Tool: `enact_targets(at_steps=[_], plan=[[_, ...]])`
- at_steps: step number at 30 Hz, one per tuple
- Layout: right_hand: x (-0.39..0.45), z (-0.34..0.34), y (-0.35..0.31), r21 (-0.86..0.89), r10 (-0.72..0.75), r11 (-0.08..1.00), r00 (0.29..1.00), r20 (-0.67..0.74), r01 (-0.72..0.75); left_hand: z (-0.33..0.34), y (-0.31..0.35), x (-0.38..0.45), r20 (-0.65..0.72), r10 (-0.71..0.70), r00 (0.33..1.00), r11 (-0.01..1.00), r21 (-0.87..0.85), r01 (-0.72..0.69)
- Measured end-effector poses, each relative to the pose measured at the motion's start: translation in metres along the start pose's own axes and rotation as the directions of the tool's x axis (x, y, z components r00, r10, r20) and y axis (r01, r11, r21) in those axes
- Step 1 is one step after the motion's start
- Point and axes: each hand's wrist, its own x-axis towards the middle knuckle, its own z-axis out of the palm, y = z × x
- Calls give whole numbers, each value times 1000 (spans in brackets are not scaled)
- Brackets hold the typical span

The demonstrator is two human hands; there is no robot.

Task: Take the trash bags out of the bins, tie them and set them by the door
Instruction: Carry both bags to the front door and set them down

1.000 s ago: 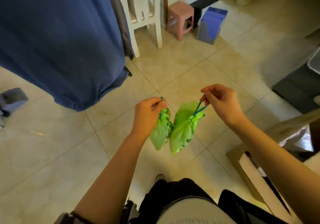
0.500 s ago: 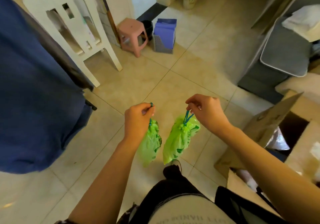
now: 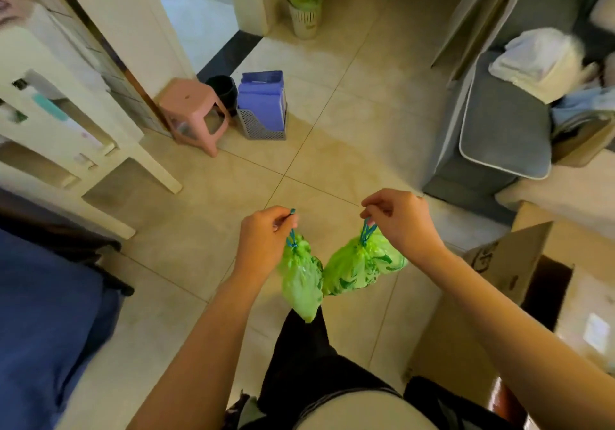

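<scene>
Fingers (image 3: 285, 220) of my left hand (image 3: 263, 240) pinch the blue drawstring of one green trash bag (image 3: 302, 278); my right hand (image 3: 401, 221) pinches the string of another bag (image 3: 359, 265). Both hang touching above the tiled floor (image 3: 332, 120), a lined white bin (image 3: 305, 13) well ahead.

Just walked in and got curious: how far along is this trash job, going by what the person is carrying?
Done: two green bags are out of their bins and cinched shut with blue drawstrings. In hand: the left hand pinches the left bag by its string, the right hand the right bag; both hang above the floor. Left: setting them by the door. A white bin across the room has a green liner in it.
</scene>
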Motion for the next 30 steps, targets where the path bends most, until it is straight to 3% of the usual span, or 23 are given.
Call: enact_targets(at_steps=[10, 21, 30], plan=[[212, -65, 9, 10, 173, 985, 978, -119, -173, 58, 53, 232, 116, 88, 989, 995, 33, -92], [447, -136, 23, 87, 210, 976, 968, -137, -200, 124, 113, 486, 135, 127, 983, 987, 82, -139], [664, -204, 21, 74, 159, 986, 983, -98, -152, 183, 174, 698, 137, 119, 983, 983, 125, -136]])
